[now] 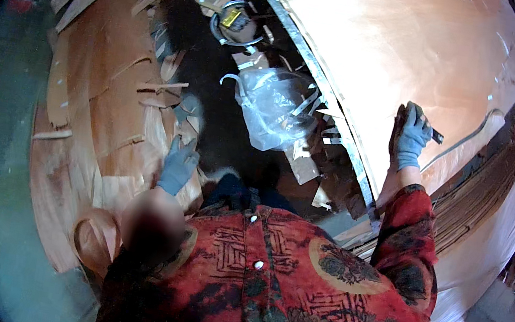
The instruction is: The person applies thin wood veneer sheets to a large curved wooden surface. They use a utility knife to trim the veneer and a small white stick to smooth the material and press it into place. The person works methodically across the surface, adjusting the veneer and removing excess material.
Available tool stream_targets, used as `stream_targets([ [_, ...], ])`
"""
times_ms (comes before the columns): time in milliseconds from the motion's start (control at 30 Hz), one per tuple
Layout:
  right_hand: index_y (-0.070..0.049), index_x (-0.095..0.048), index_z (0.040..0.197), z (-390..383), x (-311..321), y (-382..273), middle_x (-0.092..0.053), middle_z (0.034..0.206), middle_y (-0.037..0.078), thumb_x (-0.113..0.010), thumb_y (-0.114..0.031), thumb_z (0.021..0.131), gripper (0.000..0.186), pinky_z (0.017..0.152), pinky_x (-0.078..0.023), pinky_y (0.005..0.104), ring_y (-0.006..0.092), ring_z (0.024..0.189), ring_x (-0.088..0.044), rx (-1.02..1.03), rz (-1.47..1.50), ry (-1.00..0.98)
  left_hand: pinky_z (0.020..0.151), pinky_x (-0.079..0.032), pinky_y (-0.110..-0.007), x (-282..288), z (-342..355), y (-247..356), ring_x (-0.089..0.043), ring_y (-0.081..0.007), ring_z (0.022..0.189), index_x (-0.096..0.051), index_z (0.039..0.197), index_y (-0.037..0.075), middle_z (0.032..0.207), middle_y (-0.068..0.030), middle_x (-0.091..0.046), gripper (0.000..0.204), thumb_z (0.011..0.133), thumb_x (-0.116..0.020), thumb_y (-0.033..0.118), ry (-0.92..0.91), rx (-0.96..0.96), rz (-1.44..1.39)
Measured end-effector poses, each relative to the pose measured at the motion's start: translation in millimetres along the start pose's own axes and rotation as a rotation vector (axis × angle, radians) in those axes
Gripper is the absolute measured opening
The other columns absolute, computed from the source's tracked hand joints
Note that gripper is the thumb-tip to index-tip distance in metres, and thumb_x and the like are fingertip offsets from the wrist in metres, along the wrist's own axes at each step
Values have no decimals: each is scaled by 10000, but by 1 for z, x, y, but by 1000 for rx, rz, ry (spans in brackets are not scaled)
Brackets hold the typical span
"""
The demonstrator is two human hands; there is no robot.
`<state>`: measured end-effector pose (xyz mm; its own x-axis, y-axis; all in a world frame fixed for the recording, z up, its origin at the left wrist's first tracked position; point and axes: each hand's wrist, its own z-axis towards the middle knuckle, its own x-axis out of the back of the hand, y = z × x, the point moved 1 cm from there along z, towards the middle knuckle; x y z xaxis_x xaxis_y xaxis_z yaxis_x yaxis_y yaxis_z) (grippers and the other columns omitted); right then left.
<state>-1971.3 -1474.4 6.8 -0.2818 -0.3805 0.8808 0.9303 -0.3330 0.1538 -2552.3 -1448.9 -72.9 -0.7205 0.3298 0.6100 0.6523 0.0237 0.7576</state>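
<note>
My right hand [414, 135], in a grey-blue glove, is closed around a dark tool [437, 136] over a large pale veneer sheet [391, 40]. A short black end sticks out right of the fist; the tool's exact kind is not clear. A brown strip shows along the fist's left side. My left hand [179, 165], gloved alike, is at the right edge of a pile of brown veneer sheets [97, 88]. Its fingers point away from me and look parted, with nothing visible in them. Torn veneer pieces lie beside it.
Between the two stacks lie a crumpled clear plastic bag [273, 106] and a round container [237, 23] with a yellow-and-dark item and a brush-like handle. A metal edge [325, 71] borders the pale sheet. More layered veneer [486, 184] lies at right.
</note>
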Motion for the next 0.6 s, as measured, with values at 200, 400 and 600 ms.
stream_targets([
  [200, -148, -545, 1166, 9, 18, -19, -565, 1102, 82, -580, -282, 831, 363, 845, -411, 414, 277, 988, -525, -74, 160, 61, 893, -442, -382, 14, 47, 34, -493, -394, 1131, -552, 1224, 80, 1338, -277, -387, 398, 859, -555, 238, -186, -20, 250],
  [400, -51, -616, 1006, -18, 87, -163, -630, 967, 147, -633, -92, 800, 210, 694, -510, 336, 287, 829, -632, -283, 854, -305, 941, -406, -368, 31, 148, -16, -489, -364, 1137, -533, 1216, 22, 1312, -240, -438, 398, 881, -524, 236, -323, -92, 10],
  [600, -30, -524, 1204, -23, 45, -280, -630, 932, 39, -578, -167, 899, 338, 560, -429, 212, 85, 639, -529, -1297, 1504, -271, 955, -395, -315, 77, 240, -29, -486, -263, 1177, -500, 1258, 9, 1324, -162, -478, 412, 902, -505, 216, -428, -88, 76],
])
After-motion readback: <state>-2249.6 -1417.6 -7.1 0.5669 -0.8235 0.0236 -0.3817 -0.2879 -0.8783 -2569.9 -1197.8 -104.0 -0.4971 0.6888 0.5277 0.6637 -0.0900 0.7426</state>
